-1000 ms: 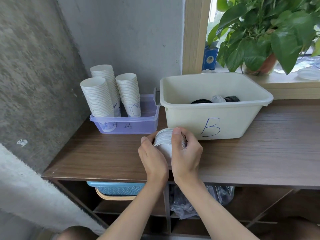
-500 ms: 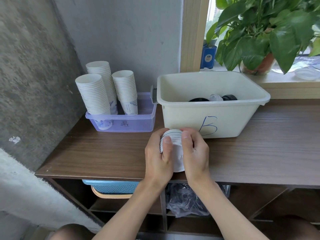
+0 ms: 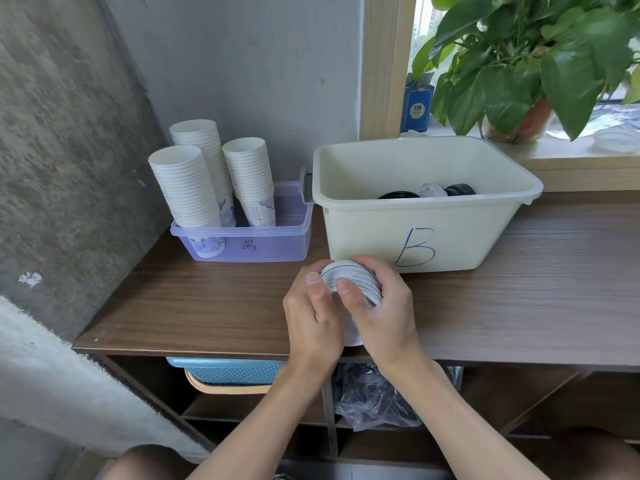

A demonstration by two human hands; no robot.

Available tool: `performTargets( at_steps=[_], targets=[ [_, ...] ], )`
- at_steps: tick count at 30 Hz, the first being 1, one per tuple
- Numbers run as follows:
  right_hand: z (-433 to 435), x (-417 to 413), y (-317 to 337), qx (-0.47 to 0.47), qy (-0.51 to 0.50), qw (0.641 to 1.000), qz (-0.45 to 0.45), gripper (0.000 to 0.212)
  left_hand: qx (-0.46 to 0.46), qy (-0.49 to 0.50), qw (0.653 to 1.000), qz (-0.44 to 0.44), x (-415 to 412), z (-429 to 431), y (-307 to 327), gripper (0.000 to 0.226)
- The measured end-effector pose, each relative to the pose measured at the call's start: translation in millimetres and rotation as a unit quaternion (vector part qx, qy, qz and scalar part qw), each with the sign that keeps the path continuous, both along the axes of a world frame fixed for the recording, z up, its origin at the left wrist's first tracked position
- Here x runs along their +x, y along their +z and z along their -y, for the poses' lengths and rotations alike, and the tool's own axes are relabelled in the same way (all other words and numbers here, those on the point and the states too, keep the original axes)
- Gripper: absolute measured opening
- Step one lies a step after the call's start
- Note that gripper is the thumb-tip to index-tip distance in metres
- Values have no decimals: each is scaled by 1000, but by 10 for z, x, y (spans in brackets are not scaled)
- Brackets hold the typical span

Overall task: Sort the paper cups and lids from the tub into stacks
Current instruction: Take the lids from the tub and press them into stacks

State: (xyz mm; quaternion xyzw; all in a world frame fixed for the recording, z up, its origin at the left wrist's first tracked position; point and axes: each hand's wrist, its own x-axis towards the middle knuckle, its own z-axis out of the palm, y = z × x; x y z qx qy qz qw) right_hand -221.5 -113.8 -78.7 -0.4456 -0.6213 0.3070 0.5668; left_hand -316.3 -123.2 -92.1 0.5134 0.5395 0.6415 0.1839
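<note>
1. Far left, three tall cup stacks (image 3: 207, 181) stand in a purple tray (image 3: 277, 247). The front stack leans, so we judge that cups dropped onto it carelessly could topple it.
2. Our left hand (image 3: 311, 317) has its fingers wrapped round the near side of a nested cup bundle (image 3: 349, 277). We hold the bundle at the front edge of the counter (image 3: 194, 306), just before the tub.
3. Our right hand (image 3: 388, 306) curls its fingers round the other side. Uneven squeezing could crush the thin paper or jam the cups askew. A slack hold could let the bundle roll off the edge.
4. The tub (image 3: 450, 244) holds dark lids (image 3: 394, 195), half hidden by its wall and easy for us to overlook.
</note>
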Motion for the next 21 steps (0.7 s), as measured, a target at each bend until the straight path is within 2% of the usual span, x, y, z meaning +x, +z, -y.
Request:
performTargets(
  at_steps=[4, 8, 13, 16, 18, 20, 21],
  targets=[
    [-11, 10, -11, 10, 4, 1000, 3, 47, 12, 2, 1000, -16, 18, 34, 41, 41],
    [-46, 12, -26, 30, 6, 999, 23, 54, 13, 3, 1000, -1, 37, 57, 62, 36],
    [-65, -8, 7, 34, 7, 999, 33, 53, -1, 22, 1000, 4, 47, 81, 102, 33],
    [-69, 1, 62, 14, 41, 998, 42, 60, -37, 40, 998, 24, 32, 91, 143, 35],
    [-36, 12, 78, -23, 90, 995, 44, 79, -45, 56, 995, 64, 20, 83, 181, 37],
    [27, 28, 46, -74, 133, 988, 11, 91, -39, 62, 991, 109, 42, 79, 255, 40],
    [53, 26, 23, -89, 144, 985, -14, 87, -40, 59, 989, 127, 44, 75, 271, 39]
  ],
)
